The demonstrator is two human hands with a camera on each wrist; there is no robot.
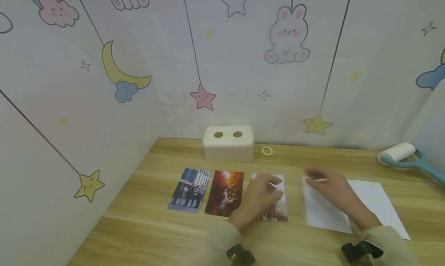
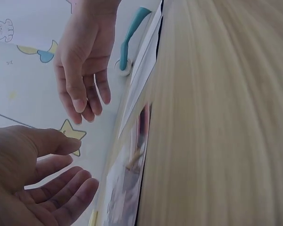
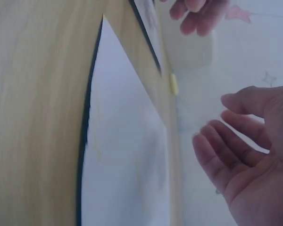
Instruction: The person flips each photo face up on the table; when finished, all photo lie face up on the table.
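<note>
My left hand hovers over the third photo print, covering much of it, its fingers loosely bent with nothing between them. In the left wrist view the same hand is apart from the photo. To the right, my right hand, slightly blurred, is above a blank white sheet. The right wrist view shows that hand with relaxed, parted fingers and no object. Left of the hands lie a photo of a group of people and a reddish forest photo.
A second white sheet lies beside the first. At the back stand a white box with two round holes and a small pale yellow ring. A white lint roller with a teal handle lies at the right, near the patterned wall.
</note>
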